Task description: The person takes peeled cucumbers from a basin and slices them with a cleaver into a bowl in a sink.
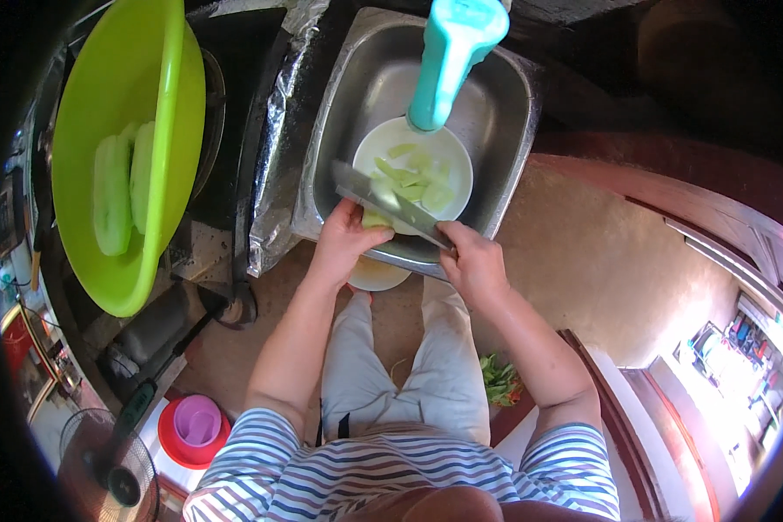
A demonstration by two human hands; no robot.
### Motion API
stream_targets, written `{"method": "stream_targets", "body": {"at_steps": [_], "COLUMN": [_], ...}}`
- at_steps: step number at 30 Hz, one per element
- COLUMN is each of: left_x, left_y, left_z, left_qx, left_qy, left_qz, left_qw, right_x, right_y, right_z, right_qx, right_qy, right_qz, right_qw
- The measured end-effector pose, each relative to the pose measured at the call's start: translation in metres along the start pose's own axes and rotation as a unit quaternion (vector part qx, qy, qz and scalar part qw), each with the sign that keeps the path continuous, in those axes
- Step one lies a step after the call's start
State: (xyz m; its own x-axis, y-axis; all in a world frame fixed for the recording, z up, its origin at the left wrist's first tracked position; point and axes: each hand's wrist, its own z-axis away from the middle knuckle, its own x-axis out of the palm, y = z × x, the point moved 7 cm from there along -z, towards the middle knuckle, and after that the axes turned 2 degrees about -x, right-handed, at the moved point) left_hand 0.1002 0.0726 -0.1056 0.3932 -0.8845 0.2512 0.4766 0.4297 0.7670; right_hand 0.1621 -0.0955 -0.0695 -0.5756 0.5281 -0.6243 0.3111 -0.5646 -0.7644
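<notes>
My right hand grips the handle end of a broad-bladed kitchen knife. The blade slants up to the left across the near rim of a white bowl. My left hand holds a pale green piece of peeled vegetable, partly hidden under the blade and my fingers. Flat pale green slices lie in the bowl. That bowl is in a stainless steel sink, with both hands over the sink's near edge.
A turquoise plastic fixture overhangs the bowl. To the left, a lime green basin holds peeled pale green vegetables. Lower left are a standing fan and a red basin with a pink container. Leafy greens lie behind my right leg.
</notes>
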Motion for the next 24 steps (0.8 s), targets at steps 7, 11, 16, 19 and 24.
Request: {"method": "stream_targets", "body": {"at_steps": [7,11,16,19,24], "left_x": [-0.007,-0.007,-0.013,0.003,-0.01], "left_y": [-0.02,-0.018,-0.017,-0.003,-0.011], "left_z": [-0.011,-0.009,-0.006,0.004,-0.008], "left_qx": [-0.022,-0.027,0.011,-0.017,0.043], "left_qy": [-0.05,-0.03,0.01,0.014,0.006], "left_qz": [0.169,0.173,0.168,0.068,0.072], "left_qw": [0.984,0.984,0.986,0.997,0.996], "right_x": [-0.007,-0.007,0.0,0.006,-0.001], "right_y": [-0.044,-0.042,-0.018,0.008,-0.01], "right_z": [0.001,-0.001,-0.003,-0.004,0.0], "right_qx": [-0.159,-0.158,-0.132,-0.05,-0.073], "right_qy": [-0.021,-0.028,-0.012,-0.027,-0.003], "right_qz": [0.055,0.077,0.06,0.069,0.009], "right_qw": [0.986,0.984,0.989,0.996,0.997]}}
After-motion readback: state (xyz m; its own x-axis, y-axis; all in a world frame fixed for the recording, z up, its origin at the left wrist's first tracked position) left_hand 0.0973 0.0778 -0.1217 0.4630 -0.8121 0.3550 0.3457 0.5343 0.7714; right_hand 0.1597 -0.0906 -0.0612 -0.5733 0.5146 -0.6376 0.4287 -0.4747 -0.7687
